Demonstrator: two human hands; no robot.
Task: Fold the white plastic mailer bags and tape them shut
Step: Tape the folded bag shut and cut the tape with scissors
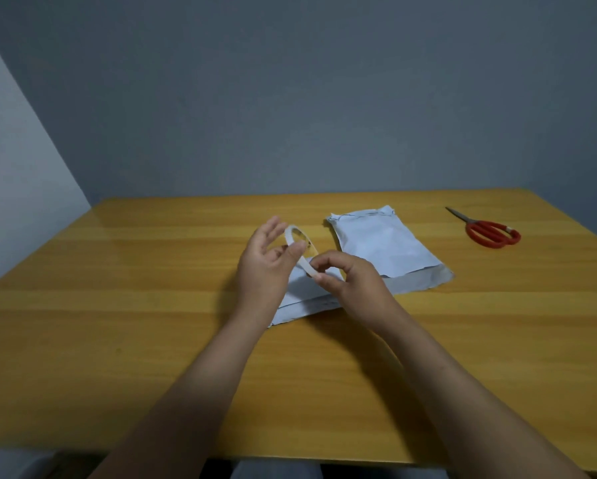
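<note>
Left hand (pixel 262 261), right hand (pixel 350 278) holding tape roll (pixel 300 248) (above mailer (pixel 385 242))

The nearer mailer bag (pixel 302 300) is mostly hidden; the tape roll (pixel 304 264) looks partly blurred

Glossy wood table (pixel 151 323); crinkled plastic mailer (pixel 383 243).

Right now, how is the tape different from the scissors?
The tape roll is a pale ring; the scissors have red handles and grey blades. The tape roll is held up by both hands, the left hand and the right hand; the scissors lie untouched on the table, far off to the right. Both have round holes.
</note>
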